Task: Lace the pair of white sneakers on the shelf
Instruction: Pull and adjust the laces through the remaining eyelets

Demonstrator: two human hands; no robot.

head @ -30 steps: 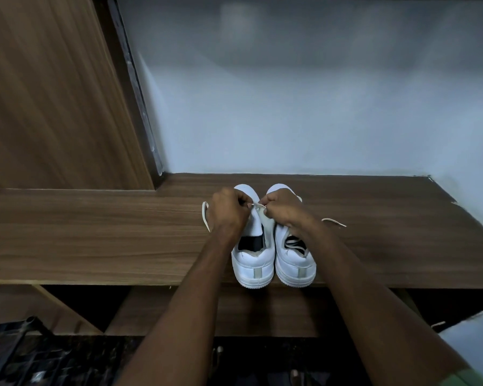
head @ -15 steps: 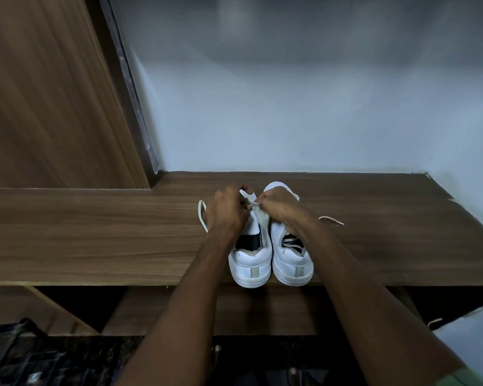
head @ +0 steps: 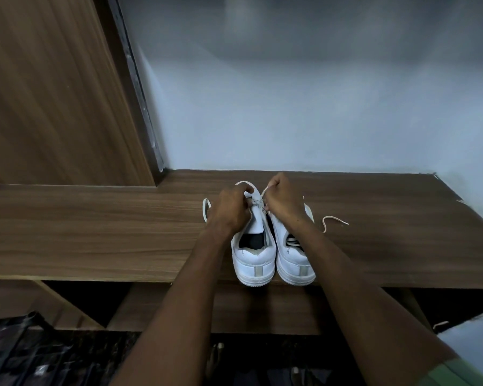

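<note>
Shelf (head: 95,232): wooden, white sneakers (head: 273,257) stood at its front edge, heels outward. Lace (head: 258,203): pinched over the left shoe's front by curled fingers of left hand (head: 230,208) and right hand (head: 283,200). Even tension is advised while threading.

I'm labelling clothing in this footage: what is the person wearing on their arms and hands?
Both forearms are bare, and the left hand and right hand show no gloves, rings or watch. Only a green sleeve edge shows on the right upper arm at the frame's bottom corner.
</note>
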